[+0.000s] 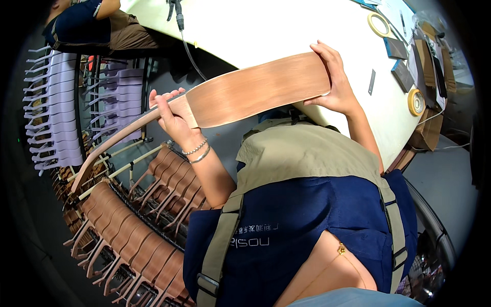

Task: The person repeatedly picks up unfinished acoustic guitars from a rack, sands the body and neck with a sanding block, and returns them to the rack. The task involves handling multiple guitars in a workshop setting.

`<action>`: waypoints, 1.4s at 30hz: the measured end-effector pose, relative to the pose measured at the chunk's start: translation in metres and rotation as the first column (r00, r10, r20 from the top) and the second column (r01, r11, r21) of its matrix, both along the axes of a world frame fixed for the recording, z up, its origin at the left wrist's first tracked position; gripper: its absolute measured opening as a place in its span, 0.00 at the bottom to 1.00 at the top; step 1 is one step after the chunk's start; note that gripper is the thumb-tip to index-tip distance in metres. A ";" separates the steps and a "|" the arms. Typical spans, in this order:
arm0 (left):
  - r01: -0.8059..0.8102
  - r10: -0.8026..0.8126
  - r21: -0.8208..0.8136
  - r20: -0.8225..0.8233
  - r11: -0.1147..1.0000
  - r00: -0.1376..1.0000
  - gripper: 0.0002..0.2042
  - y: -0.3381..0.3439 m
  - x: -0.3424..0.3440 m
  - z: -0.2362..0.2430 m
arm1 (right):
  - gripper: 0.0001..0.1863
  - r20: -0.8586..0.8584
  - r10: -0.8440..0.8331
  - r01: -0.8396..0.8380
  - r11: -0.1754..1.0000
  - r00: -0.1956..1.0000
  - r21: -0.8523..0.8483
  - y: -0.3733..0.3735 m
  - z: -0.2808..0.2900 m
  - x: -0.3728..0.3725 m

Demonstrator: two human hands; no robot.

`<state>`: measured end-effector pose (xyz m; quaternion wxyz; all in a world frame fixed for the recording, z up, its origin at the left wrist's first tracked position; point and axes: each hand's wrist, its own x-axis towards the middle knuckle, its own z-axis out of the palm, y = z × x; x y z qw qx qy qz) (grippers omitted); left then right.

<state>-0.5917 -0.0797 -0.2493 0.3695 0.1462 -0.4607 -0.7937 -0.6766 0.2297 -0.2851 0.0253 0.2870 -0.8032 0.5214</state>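
An unfinished brown wooden guitar [261, 89] is held across in front of me, its broad side turned up and a pale edge along its rim. Its long neck reaches down to the far left. My left hand [175, 120] is closed round the neck where it meets the body, with bracelets on the wrist. At the body's other end, my right hand [335, 82] grips the end face, fingers at the far edge and thumb at the near edge. The guitar's underside is hidden.
A pale worktable [286, 30] carries tape rolls [379, 24], dark blocks [403, 75] and a small metal strip [372, 82]. An air hose [192, 59] hangs off its edge. Racks hold brown guitars [133, 230] and lavender ones [64, 102]. Another person [107, 30] is at upper left.
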 end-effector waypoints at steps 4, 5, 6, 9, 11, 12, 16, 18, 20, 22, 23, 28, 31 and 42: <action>0.090 -0.095 -0.051 -0.100 0.995 0.990 0.30 0.020 -0.004 0.016 | 0.53 -0.130 -0.009 0.031 0.985 0.991 0.171 0.001 0.020 0.000; 0.108 -0.115 -0.080 -0.093 0.991 0.989 0.34 0.024 -0.007 0.019 | 0.52 -0.161 -0.005 0.039 0.977 0.987 0.208 0.001 0.024 0.000; 0.125 -0.136 -0.146 -0.066 0.981 0.989 0.36 0.033 -0.010 0.024 | 0.52 -0.170 -0.011 0.058 0.961 0.985 0.272 -0.001 0.028 0.001; 0.211 -0.230 -0.246 -0.054 0.946 0.972 0.37 0.060 -0.018 0.040 | 0.50 -0.192 -0.019 0.098 0.906 0.981 0.412 0.000 0.036 0.001; 0.272 -0.296 -0.315 -0.028 0.909 0.955 0.37 0.067 -0.021 0.043 | 0.50 -0.208 -0.002 0.094 0.895 0.978 0.436 0.000 0.040 0.000; 0.299 -0.322 -0.337 -0.014 0.893 0.947 0.37 0.071 -0.023 0.046 | 0.50 -0.216 0.005 0.094 0.889 0.976 0.448 -0.002 0.041 0.000; 0.355 -0.376 -0.394 0.026 0.848 0.926 0.37 0.081 -0.026 0.053 | 0.53 -0.220 -0.011 0.108 0.893 0.976 0.436 -0.002 0.039 0.001; 0.382 -0.402 -0.430 0.047 0.818 0.914 0.37 0.081 -0.027 0.054 | 0.53 -0.214 -0.015 0.109 0.894 0.977 0.435 0.002 0.037 0.000; 0.408 -0.441 -0.490 0.054 0.770 0.896 0.34 0.076 -0.029 0.051 | 0.53 -0.217 -0.035 0.124 0.903 0.976 0.412 0.002 0.035 0.001; 0.459 -0.483 -0.496 0.088 0.737 0.871 0.30 0.070 -0.030 0.053 | 0.49 -0.247 -0.045 0.141 0.911 0.968 0.388 0.004 0.035 0.000; 0.497 -0.507 -0.472 0.117 0.728 0.854 0.28 0.065 -0.030 0.057 | 0.47 -0.261 -0.054 0.153 0.914 0.964 0.375 0.005 0.034 0.000; 0.429 -0.414 -0.218 0.114 0.877 0.903 0.27 0.000 -0.021 0.028 | 0.29 -0.001 -0.504 0.499 0.856 0.864 -0.136 0.012 -0.039 -0.002; 0.210 -0.219 0.073 0.147 0.975 0.965 0.24 -0.031 -0.012 -0.002 | 0.37 0.598 -0.187 0.399 0.885 0.779 -0.242 0.014 -0.083 0.000; -0.137 0.028 0.372 0.285 0.918 0.958 0.19 -0.045 0.009 -0.038 | 0.48 0.582 0.140 0.199 0.855 0.801 -0.479 -0.004 -0.054 0.012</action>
